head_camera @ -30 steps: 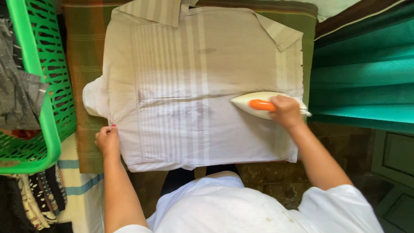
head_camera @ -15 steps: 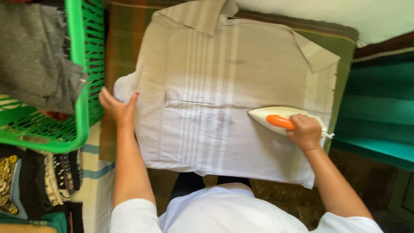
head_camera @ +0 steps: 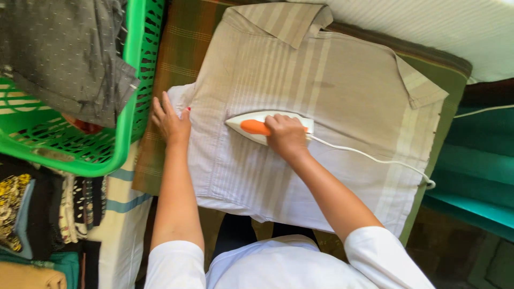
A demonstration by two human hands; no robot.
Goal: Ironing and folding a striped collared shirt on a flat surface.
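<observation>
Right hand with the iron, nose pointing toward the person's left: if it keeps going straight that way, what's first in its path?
Probably the left hand, pressing the shirt at its edge. The right hand grips the iron, whose tip points roughly at that hand; only bare shirt lies between. Beyond it stands the green basket.

Both bare forearms reach forward, the left hand (head_camera: 171, 122) lying flat with fingers spread, palm down, the right hand (head_camera: 286, 135) curled in a closed, knuckles-up grip.
</observation>
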